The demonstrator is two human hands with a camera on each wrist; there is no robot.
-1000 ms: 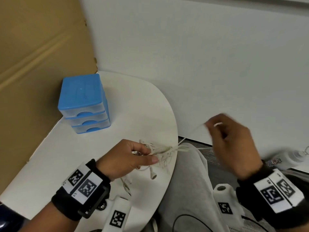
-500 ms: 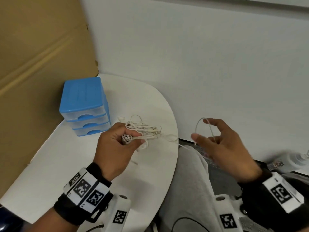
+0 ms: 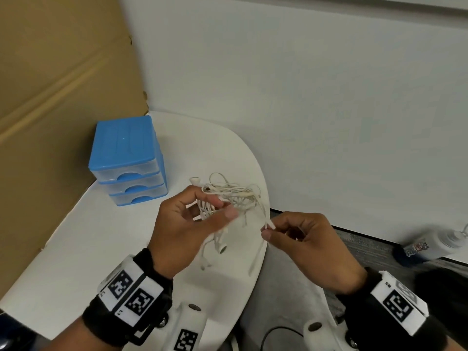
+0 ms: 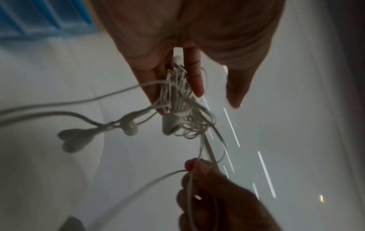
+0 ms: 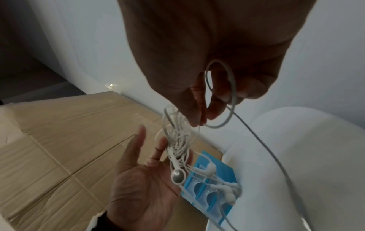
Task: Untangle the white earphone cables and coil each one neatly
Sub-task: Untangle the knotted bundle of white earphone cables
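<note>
A tangled bunch of white earphone cables (image 3: 229,192) hangs above the white table's (image 3: 101,249) right edge, held in my left hand (image 3: 222,209). The left wrist view shows the strands threaded between its fingers (image 4: 194,84). Several earbuds (image 3: 220,248) dangle below the bunch. My right hand (image 3: 267,230), just right of the bunch, pinches one loose strand (image 3: 269,224) between thumb and forefinger. In the right wrist view that strand forms a loop (image 5: 227,96) at the fingertips and trails down to the right.
A blue three-drawer box (image 3: 126,158) stands at the table's back left, against a cardboard sheet (image 3: 50,97). A white wall rises behind. My grey trouser leg (image 3: 286,287) is under the right hand, and a bottle (image 3: 430,247) lies at the far right.
My left hand lifted the bunch off the table and turned it. My right hand, earlier pulling a strand out to the right, came back left and now pinches a strand close to the bunch.
</note>
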